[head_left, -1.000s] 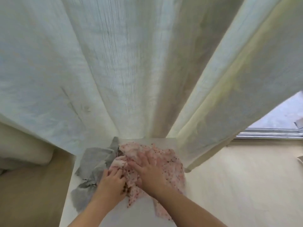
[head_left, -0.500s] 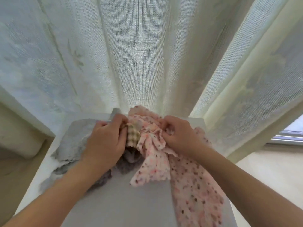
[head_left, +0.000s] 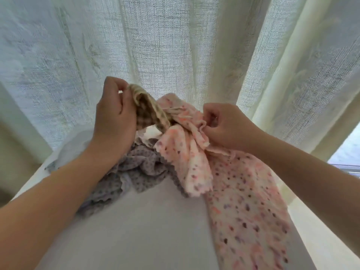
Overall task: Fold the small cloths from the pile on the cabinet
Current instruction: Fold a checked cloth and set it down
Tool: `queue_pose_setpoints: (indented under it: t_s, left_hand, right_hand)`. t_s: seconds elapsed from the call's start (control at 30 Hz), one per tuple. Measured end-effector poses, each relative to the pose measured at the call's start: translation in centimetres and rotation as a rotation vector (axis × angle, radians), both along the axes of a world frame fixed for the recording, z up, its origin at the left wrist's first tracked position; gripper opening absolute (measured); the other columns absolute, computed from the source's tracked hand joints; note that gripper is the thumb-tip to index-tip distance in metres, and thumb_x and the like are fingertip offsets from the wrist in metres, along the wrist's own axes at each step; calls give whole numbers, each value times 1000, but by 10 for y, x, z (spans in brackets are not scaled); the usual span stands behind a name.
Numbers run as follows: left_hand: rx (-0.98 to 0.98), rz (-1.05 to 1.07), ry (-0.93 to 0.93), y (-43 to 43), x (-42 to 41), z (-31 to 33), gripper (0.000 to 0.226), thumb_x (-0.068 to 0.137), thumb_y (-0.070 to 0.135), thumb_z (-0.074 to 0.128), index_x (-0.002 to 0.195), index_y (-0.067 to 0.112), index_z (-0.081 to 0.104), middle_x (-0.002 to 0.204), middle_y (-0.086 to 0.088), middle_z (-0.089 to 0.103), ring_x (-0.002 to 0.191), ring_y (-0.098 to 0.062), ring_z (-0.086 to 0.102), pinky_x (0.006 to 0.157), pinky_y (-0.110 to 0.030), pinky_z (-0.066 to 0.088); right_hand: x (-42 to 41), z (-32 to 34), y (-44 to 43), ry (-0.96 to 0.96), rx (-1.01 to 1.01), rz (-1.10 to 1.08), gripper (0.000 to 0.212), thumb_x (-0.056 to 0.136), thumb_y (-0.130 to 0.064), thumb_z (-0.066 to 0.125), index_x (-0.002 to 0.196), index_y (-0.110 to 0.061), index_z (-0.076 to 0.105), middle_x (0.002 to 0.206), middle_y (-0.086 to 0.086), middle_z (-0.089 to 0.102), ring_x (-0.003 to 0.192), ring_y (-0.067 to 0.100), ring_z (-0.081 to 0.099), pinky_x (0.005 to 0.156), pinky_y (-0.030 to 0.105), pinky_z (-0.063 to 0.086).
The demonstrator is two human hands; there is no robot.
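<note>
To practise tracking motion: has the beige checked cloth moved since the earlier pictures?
Yes. The left hand has raised the beige checked cloth above the cabinet top, before the curtain.

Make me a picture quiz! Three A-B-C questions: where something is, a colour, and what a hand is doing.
1. Where is the grey cloth? A. on the cabinet top B. on a hook C. in a basket
2. What colour is the checked cloth in the left hand? A. blue B. beige C. black
3. What is the right hand doing? A. lying flat B. pointing C. pinching the pink spotted cloth
Answers: A, it lies crumpled on the pale top; B, its checks are beige and white; C, it grips a pink fold.
</note>
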State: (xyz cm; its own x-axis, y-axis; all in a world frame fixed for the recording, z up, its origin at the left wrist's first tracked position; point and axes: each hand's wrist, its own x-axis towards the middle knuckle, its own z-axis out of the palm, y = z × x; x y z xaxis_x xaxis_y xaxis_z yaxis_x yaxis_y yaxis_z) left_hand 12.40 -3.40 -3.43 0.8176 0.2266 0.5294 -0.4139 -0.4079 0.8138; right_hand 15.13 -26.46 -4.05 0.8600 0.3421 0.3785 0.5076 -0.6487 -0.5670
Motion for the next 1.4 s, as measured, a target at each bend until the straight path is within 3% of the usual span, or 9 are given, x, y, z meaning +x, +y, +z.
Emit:
queue_pose_setpoints:
  t_s: [0.33, 0.47, 0.67, 0.8, 0.9, 1.07, 1.2, 1.3, 1.4]
  left_hand:
    - [17, 37, -82, -20, -29, 29, 8, 102, 26, 44, 98, 21, 48, 73, -10, 63, 57, -12, 57, 52, -33, 49]
    - [-86, 114, -207, -18, -50, 37, 8, 102, 23, 46, 96, 17, 48, 78, 9, 54, 69, -2, 51, 66, -23, 44]
    - [-283, 204, -297, -11, -93, 69, 18, 99, 18, 45, 85, 29, 46, 81, 14, 52, 73, 2, 51, 72, -21, 45]
    - [-340, 149, -140, -15, -115, 93, 14, 95, 25, 56, 82, 29, 57, 77, 12, 60, 69, 1, 56, 69, -18, 47]
    - [-347, 108, -27, -26, -130, 87, 14, 92, 29, 63, 79, 26, 65, 72, 12, 64, 64, 6, 58, 65, -12, 46]
    - [-297, 49, 75, -29, -142, 86, 13, 88, 35, 68, 81, 24, 71, 76, 13, 69, 72, 5, 61, 68, -15, 46]
    - [-182, 106, 85, -22, -143, 74, 12, 86, 32, 71, 92, 23, 66, 85, 14, 63, 76, 4, 57, 68, -12, 39]
    - [61, 263, -15, -19, -142, 65, 24, 83, 28, 74, 100, 23, 57, 95, 8, 52, 80, -8, 54, 77, -21, 45]
    - [104, 206, 58, -15, -148, 70, 33, 91, 43, 59, 76, 13, 61, 71, -2, 63, 70, -21, 61, 68, -36, 51]
  right_hand:
    - [-38, 27, -2, -120, -351, 10, 29, 76, -11, 60, 61, -23, 37, 57, -6, 46, 52, 10, 40, 52, 28, 37]
    - [-68, 4, 19, -115, -767, -43, 19, 92, -15, 45, 102, -27, 55, 98, -8, 62, 87, 14, 60, 60, 27, 39]
    - [-84, -8, 31, -65, -757, -167, 26, 98, -19, 43, 121, -25, 55, 128, -9, 55, 112, 16, 55, 73, 32, 37]
    - [-115, 30, 36, 121, -195, -231, 29, 94, -19, 56, 123, -24, 58, 149, -3, 40, 138, 17, 37, 115, 45, 29]
    - [-160, 71, 44, 309, 456, -19, 23, 95, -22, 58, 117, -25, 66, 124, -7, 65, 117, 11, 59, 106, 42, 45]
    - [-192, 76, 52, 287, 548, -18, 17, 95, -20, 61, 88, -12, 74, 82, 2, 74, 76, 14, 70, 83, 35, 58]
    - [-193, 74, 56, 329, 697, -97, 28, 98, -25, 56, 91, -1, 69, 80, 3, 68, 70, 8, 63, 67, 24, 56]
    - [-193, 75, 64, 378, 810, -113, 30, 101, -33, 50, 91, -9, 66, 86, 5, 67, 79, 14, 63, 73, 29, 55]
    - [-195, 76, 69, 313, 823, -192, 29, 101, -28, 48, 94, -7, 67, 92, 15, 68, 84, 23, 64, 86, 37, 54]
